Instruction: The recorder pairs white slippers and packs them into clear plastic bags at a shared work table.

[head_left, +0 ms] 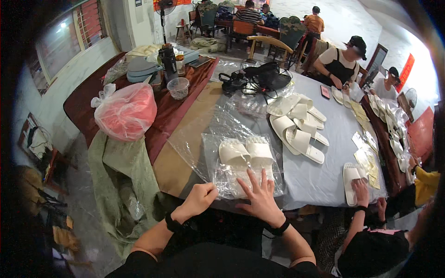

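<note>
A pair of cream slippers [235, 152] lies side by side inside a clear plastic bag [272, 189] at the near edge of the table. My left hand [199, 199] is closed in a pinch at the bag's lower left corner, gripping the plastic. My right hand [263, 197] is spread flat over the heel end of the slippers, fingers apart, pressing on the bag. More clear plastic bags [227, 121] lie loose just beyond the pair. A pile of unbagged cream slippers [296, 123] sits to the right.
A pink-filled plastic bag [125, 111], a dark bottle [168, 62] and a clear tub [178, 87] stand on the left. Black bags [259, 76] lie at the back. On the right, a co-worker's hand [360, 191] touches a slipper [351, 173]; another person [340, 65] works at the far side.
</note>
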### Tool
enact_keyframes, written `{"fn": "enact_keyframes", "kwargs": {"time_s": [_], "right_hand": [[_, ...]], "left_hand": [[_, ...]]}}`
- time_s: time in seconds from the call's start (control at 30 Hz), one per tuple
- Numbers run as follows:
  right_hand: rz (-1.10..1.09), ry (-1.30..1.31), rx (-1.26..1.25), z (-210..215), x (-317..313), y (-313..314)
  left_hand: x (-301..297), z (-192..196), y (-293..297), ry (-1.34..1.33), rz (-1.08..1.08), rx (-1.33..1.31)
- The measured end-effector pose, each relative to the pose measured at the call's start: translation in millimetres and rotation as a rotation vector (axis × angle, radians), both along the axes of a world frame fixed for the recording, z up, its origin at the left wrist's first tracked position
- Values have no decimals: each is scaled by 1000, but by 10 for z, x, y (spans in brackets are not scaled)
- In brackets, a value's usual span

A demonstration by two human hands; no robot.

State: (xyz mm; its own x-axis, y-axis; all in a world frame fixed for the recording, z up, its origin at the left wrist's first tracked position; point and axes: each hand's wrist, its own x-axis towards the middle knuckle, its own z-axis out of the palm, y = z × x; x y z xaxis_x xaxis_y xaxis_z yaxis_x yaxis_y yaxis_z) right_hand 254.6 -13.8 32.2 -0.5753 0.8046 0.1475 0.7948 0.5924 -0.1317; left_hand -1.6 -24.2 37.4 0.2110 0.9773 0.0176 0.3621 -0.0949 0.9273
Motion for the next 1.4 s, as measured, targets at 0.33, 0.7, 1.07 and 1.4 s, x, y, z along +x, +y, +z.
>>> {"fn": "enact_keyframes", "kwargs": {"time_s": [0.33,0.7,1.07,1.4], "right_hand": [[-48,323,133,-279,114,247],[-64,915,-108,4,191,361],[-196,1182,-78,-108,228,527],[-271,1639,-519,560,384,123]], "left_hand": [[-22,145,-185,75,-88,106],[-441,18,-589,40,104,33],[-862,-157,-944,209,164,51],[-1682,-286,-1036,-1,543,131]]}}
